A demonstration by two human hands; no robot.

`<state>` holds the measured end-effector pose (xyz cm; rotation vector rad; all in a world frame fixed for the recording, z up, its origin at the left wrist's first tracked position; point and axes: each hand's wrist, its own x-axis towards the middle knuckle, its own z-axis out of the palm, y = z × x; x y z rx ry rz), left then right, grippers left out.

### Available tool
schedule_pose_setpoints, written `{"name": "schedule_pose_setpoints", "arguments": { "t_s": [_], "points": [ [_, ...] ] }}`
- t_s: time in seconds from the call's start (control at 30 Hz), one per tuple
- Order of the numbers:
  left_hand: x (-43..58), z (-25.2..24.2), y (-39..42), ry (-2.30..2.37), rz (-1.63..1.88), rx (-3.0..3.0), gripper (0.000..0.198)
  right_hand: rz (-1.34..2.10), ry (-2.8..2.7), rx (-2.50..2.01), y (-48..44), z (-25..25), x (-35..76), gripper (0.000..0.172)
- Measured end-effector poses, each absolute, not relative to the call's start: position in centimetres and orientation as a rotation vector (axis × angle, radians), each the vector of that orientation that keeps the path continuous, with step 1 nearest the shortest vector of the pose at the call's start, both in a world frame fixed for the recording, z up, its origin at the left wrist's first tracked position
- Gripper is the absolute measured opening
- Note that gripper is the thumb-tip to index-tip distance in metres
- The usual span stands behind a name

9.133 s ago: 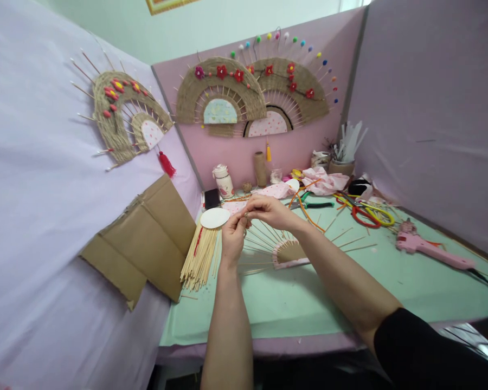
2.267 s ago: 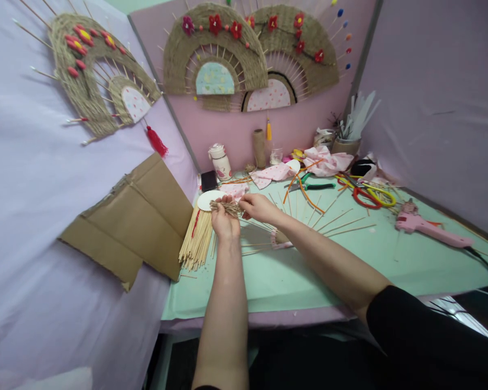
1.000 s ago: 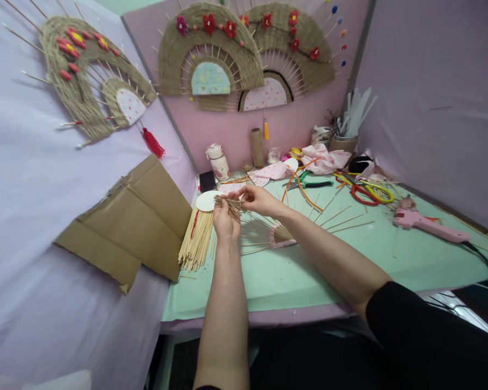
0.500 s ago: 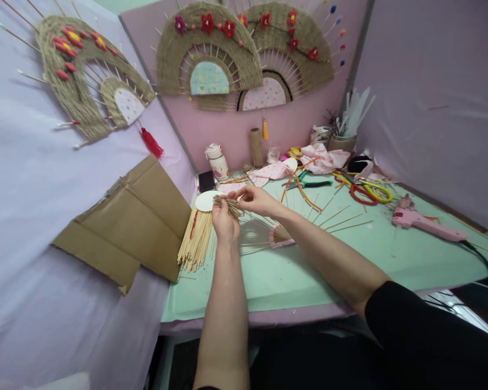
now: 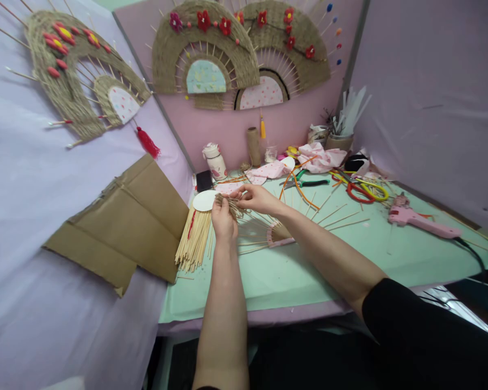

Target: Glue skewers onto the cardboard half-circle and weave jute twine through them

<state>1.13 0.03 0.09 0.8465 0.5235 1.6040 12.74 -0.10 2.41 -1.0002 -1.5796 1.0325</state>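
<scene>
Above the table, my left hand (image 5: 224,218) is closed around a small bundle of brown twine (image 5: 235,206). My right hand (image 5: 257,198) pinches at the same bundle from the right, its fingertips close to my left ones. Below my hands lies a fan frame (image 5: 280,236), a half-round base edged in pink cloth with thin sticks spreading out from it. Just left of my left hand, a white oval disc (image 5: 205,200) rests on a pile of thin wooden sticks (image 5: 194,238), which has a red strip across it.
Pliers (image 5: 309,183), scissors (image 5: 366,192) and a pink glue gun (image 5: 425,219) lie to the right. Behind stand a white bottle (image 5: 214,162) and a brown tube (image 5: 253,147). Folded cardboard (image 5: 126,222) leans at left. Finished woven fans (image 5: 205,32) hang on the walls.
The view has shifted slightly, so everything sits a little further left. My hands stay at the twine bundle, which looks a bit more spread below the fingers.
</scene>
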Motion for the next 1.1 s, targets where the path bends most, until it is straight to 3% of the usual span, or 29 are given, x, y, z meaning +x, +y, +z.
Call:
{"name": "schedule_pose_setpoints", "arguments": {
  "t_s": [0.33, 0.5, 0.6, 0.77, 0.93, 1.1],
  "points": [
    [1.5, 0.1, 0.1, 0.57, 1.646, 0.869, 0.006, 0.906, -1.636, -1.041, -0.1, 1.9, 12.4, 0.023],
    [1.4, 0.3, -0.2, 0.58, 1.655, 0.835, 0.011, 0.678, -1.79, -1.251, -1.1, 2.6, 12.5, 0.035],
    [1.4, 0.4, -0.3, 0.582, 1.67, 0.824, 0.013, 0.595, -1.796, -1.321, -1.3, 2.8, 12.5, 0.033],
    [1.3, 0.4, -0.1, 0.604, 1.707, 0.791, 0.011, 0.773, -1.702, -1.201, -0.5, 2.3, 12.5, 0.02],
    [0.6, 0.1, 0.3, 0.597, 1.739, 0.683, 0.008, 0.989, -1.677, -1.19, -0.2, 1.9, 12.6, 0.024],
    [0.0, 0.0, 0.6, 0.611, 1.833, 0.592, 0.012, 1.093, -1.725, -1.223, -0.7, 2.4, 12.8, 0.016]
  ]
}}
